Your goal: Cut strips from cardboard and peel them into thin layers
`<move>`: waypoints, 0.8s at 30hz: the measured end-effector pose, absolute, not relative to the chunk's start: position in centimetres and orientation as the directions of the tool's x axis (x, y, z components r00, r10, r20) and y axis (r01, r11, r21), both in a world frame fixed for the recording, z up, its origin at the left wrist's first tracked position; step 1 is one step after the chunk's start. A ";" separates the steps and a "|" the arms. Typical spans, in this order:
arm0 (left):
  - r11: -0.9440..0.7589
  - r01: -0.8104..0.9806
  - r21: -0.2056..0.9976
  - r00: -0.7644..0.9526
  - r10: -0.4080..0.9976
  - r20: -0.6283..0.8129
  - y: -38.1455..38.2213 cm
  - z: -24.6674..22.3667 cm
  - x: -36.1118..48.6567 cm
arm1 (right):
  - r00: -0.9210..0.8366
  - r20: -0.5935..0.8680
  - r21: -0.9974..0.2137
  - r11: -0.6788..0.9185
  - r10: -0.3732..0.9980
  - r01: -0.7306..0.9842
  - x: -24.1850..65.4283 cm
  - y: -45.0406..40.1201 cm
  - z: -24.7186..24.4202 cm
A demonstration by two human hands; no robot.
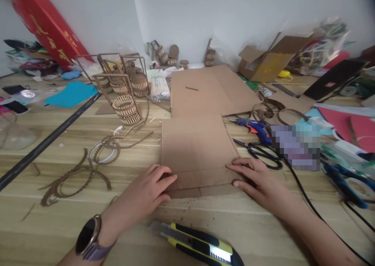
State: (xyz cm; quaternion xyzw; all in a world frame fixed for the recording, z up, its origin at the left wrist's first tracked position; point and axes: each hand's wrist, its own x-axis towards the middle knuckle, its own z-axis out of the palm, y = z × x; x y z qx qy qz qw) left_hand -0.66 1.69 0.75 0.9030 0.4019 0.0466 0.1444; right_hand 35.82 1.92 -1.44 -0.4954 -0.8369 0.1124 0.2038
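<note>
A small piece of cardboard (195, 145) lies flat in front of me, with a crease and a narrow strip along its near edge. My left hand (155, 184) holds its near left corner, fingers bent over the edge. At the near right corner, my right hand (249, 176) has its fingertips on top and its thumb by the front edge. A yellow and black utility knife (196, 240) lies just in front of the cardboard, blade out to the left. Beyond is a larger cardboard sheet (208, 86) with a thin dark stick (191, 88) on it.
Woven lidded baskets with tall handles (125, 108) stand at the back left. Brown toothed strips (79, 180) lie coiled on the left. Black scissors (263, 152), a blue glue gun (254, 129) and a black cable (304, 195) are on the right. An open carton (269, 59) sits behind.
</note>
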 end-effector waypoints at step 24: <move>-0.677 0.679 0.282 0.611 0.735 0.295 3.0 -1.4 -0.5 | -0.679 0.386 -0.052 0.749 0.625 0.660 27.6 -0.3 -0.4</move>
